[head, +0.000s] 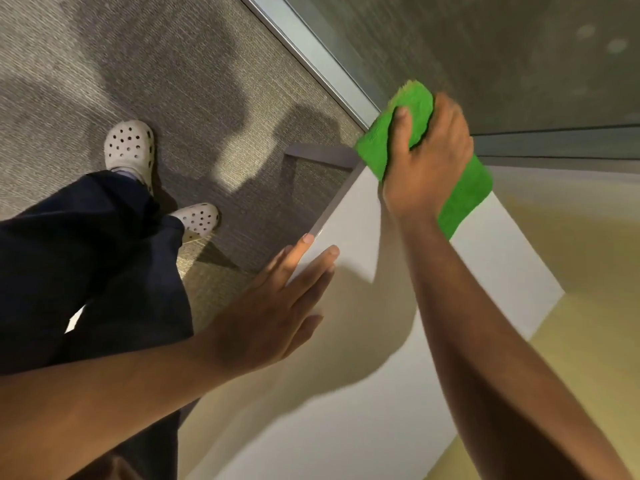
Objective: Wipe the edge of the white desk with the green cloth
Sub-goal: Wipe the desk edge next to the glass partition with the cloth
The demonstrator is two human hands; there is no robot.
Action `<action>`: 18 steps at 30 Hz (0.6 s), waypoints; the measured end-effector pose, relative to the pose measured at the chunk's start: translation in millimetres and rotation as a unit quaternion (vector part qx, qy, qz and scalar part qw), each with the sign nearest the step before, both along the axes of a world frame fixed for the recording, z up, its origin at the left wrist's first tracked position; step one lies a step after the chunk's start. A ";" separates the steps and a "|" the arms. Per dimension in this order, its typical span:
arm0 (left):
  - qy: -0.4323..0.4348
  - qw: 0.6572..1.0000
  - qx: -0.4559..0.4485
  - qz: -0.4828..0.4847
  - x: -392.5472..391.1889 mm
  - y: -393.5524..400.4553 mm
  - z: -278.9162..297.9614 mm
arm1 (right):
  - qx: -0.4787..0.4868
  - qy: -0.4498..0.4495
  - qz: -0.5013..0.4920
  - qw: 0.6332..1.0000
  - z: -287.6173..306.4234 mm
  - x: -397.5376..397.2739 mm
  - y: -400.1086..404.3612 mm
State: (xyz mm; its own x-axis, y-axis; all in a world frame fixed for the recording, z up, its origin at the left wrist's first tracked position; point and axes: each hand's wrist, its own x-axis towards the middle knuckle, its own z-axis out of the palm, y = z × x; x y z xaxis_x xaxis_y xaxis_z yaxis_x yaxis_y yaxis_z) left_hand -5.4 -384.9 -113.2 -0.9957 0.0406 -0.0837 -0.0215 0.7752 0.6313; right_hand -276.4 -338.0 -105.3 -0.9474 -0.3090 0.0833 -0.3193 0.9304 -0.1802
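a: where's the green cloth (464,192) now?

b: at the far corner of the white desk (363,427), bunched under the right hand (427,161), which is clamped on it, thumb pressed into the folds. part of it laps over the desk's left edge, next to the glass wall (519,64).

a: and the left hand (273,306)?

b: flat and spread, holding nothing, fingers (322,261) resting on the desk's left edge nearer the person.

a: how much is done?

b: hard to say; no streaks or dust show. i'd guess the cloth sits at one end of the edge, so the whole run back toward the person may be left.
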 end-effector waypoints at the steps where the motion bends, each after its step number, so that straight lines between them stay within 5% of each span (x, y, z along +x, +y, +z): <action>1: -0.002 1.000 0.006 -0.001 0.1 -0.4 0.5 | 0.001 -0.017 -0.002 1.000 1.8 13.1 5.6; 6: -0.009 1.000 0.021 -0.004 0.6 -0.7 -1.0 | 0.059 -0.100 0.032 0.993 12.7 60.3 36.3; 11: -0.006 1.000 0.019 -0.005 -0.6 -0.4 0.1 | 0.101 -0.073 0.013 0.992 12.5 8.5 7.8; 15: 0.000 1.000 -0.001 -0.008 -0.4 0.6 0.7 | 0.057 -0.108 -0.126 0.984 8.4 -23.1 -30.4; 18: 0.003 1.000 0.003 -0.007 -0.2 -0.4 -0.2 | 0.025 -0.077 -0.076 0.994 10.2 7.5 -28.1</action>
State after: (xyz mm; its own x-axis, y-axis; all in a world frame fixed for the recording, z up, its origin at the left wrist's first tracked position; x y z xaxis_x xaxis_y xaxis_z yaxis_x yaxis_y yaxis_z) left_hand -5.6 -385.3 -113.4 -0.9954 0.0558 -0.0776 -0.0063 0.7723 0.6353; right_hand -268.9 -366.1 -95.2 -0.9838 -0.1613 -0.0782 -0.1464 0.9749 -0.1679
